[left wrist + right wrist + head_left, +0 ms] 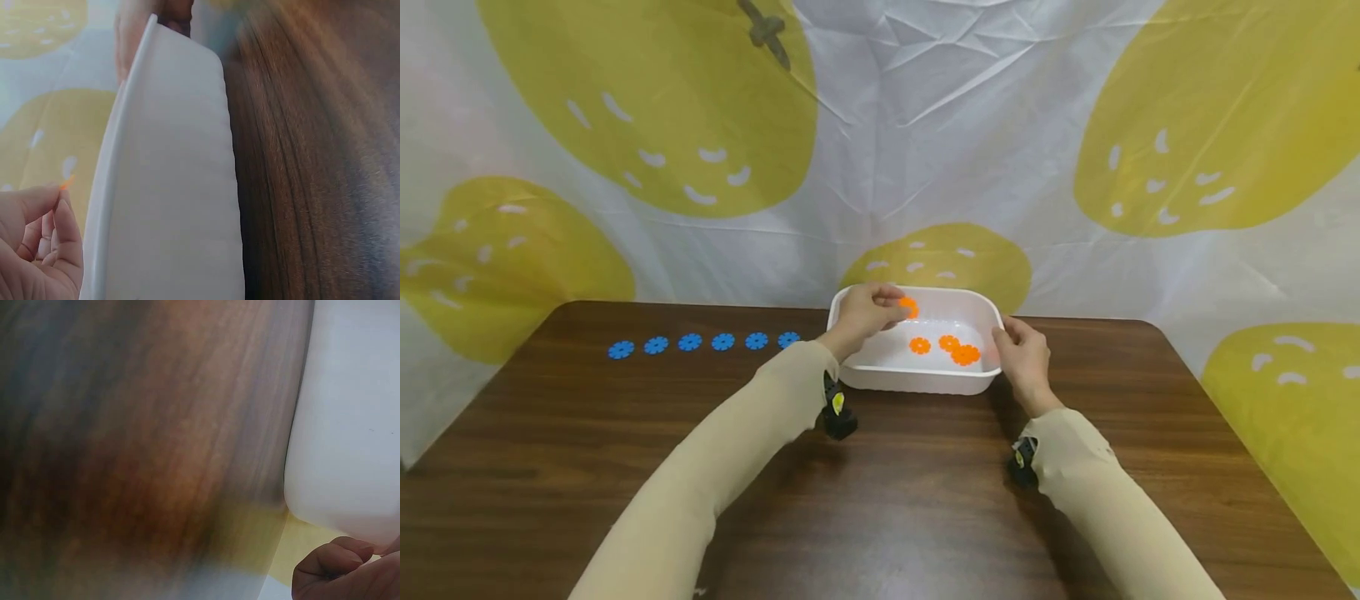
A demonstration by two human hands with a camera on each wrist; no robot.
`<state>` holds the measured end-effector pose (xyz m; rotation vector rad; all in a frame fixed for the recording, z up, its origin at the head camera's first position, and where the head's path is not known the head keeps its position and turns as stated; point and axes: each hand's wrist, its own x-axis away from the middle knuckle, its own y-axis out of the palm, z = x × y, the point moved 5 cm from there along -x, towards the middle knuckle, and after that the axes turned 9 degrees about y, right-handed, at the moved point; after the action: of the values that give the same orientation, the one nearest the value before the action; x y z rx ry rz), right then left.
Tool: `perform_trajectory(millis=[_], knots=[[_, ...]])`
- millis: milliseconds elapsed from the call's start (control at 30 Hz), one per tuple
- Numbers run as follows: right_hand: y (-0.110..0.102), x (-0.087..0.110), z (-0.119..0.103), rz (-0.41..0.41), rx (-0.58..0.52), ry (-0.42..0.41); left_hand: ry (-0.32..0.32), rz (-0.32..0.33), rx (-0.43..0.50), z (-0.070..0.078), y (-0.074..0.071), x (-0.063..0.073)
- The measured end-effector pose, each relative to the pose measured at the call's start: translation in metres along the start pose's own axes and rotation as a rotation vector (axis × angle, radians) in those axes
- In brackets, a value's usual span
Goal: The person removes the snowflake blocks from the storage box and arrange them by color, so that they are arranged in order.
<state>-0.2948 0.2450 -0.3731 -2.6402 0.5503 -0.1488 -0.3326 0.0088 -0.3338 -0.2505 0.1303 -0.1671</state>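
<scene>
A white plastic basin [917,380] stands on the table, seen from its side in the left wrist view. Over its back left part, my left hand [862,318] pinches an orange interlocking disc [911,307] between thumb and fingers; in the left wrist view the disc [67,183] shows edge-on at the fingertips. Several more orange discs [920,345] lie on the basin's floor, two of them overlapping at the right. My right hand [1024,358] grips the basin's right rim, thumb on the near side. Its curled fingers [334,557] show beside the basin's wall in the right wrist view.
Left of the basin, several blue notched discs [690,342] lie in a spaced row along the back of the brown wooden table [880,500]. Behind the table's far edge hangs a white cloth [865,150] with big yellow fruit shapes.
</scene>
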Motion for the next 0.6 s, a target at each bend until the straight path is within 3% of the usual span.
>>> perform_trajectory(millis=[333,600], knots=[[0.003,-0.003,0.002,0.006,-0.003,0.001,-0.031,0.004,0.127,-0.004,-0.017,0.013],[0.005,-0.003,0.002,-0.002,-0.001,-0.001,-0.036,0.006,0.158,-0.010,-0.037,0.024]])
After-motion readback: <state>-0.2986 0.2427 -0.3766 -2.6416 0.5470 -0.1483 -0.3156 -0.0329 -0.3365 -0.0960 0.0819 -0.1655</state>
